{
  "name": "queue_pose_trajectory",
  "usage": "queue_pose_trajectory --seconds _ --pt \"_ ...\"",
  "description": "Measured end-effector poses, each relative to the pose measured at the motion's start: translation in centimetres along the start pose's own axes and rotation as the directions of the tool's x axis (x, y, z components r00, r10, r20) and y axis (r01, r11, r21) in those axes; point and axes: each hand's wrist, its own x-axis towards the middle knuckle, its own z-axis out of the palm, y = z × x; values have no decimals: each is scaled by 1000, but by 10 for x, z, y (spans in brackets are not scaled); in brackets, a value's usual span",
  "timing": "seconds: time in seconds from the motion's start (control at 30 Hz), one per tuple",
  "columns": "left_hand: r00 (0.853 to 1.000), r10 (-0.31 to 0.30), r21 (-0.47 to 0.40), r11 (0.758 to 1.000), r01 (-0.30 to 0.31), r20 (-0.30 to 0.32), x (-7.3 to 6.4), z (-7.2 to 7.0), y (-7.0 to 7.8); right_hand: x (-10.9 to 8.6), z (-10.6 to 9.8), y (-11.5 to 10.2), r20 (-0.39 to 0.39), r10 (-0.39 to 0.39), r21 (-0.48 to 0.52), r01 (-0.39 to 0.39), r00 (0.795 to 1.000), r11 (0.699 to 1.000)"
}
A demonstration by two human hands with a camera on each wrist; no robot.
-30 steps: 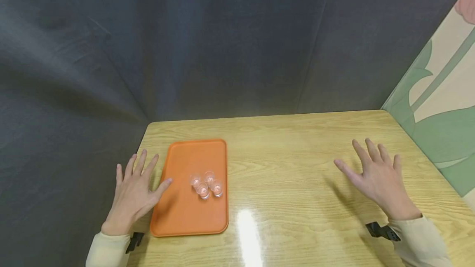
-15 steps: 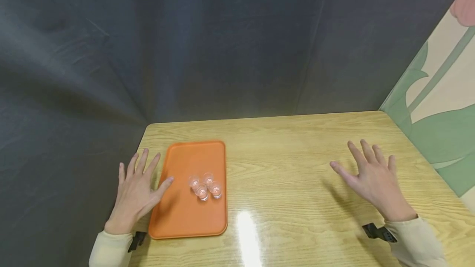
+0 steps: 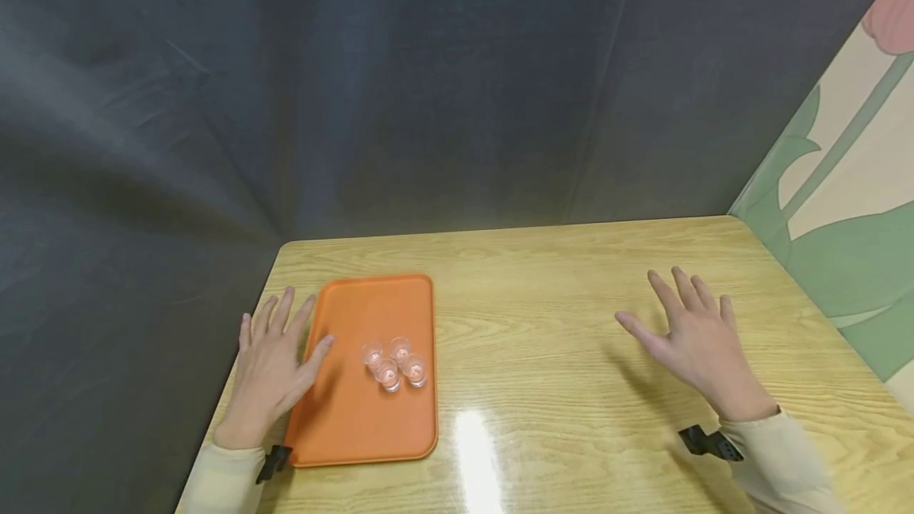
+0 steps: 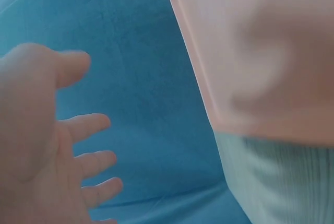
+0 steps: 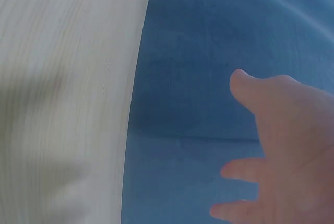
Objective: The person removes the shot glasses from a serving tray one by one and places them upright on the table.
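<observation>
At table point(image 3: 528, 339) left: tray point(image 3: 357, 435), long axis near-to-far

Left hand point(image 3: 270, 375) nearer, by tray's left edge, spread wide, holding nothing; right hand point(image 3: 696, 343) well apart, likewise spread; four clear cups point(image 3: 389, 375) clustered on tray, right of left hand.

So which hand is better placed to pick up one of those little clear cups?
Probably the left hand: it hovers by the orange tray, near the four clear cups, while the right hand is farther off, over the table. Both look empty.
</observation>
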Motion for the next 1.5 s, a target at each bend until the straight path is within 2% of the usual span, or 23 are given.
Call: queue_pose_trajectory --seconds 0.13,0.27,0.4,0.5,0.6,0.73,1.07,1.33,1.5 --pt "1000 7 -5 1000 -7 4 3 3 3 2 9 -12 -45 -69 45 71 997 996" --pt "1000 17 -15 1000 -17 6 6 7 6 3 21 -28 -99 -144 91 153 985 984" --pt "999 5 -40 999 -3 39 10 12 8 4 34 -48 -90 -177 189 191 980 963" --pt "997 -1 -56 998 5 72 12 17 9 6 42 -65 -60 -197 302 206 978 931" --pt "995 0 -64 998 6 99 15 21 9 9 48 -83 -28 -224 417 215 974 883" --pt "991 2 -73 997 9 137 18 25 10 11 55 -106 16 -260 509 216 965 833" --pt "980 6 -67 998 8 199 35 33 15 9 71 -157 126 -378 589 237 917 772" --pt "975 -7 -102 994 30 224 58 40 10 5 81 -185 151 -455 608 281 878 742" --pt "974 -20 -122 991 49 225 64 52 8 2 90 -200 157 -487 618 299 859 727"
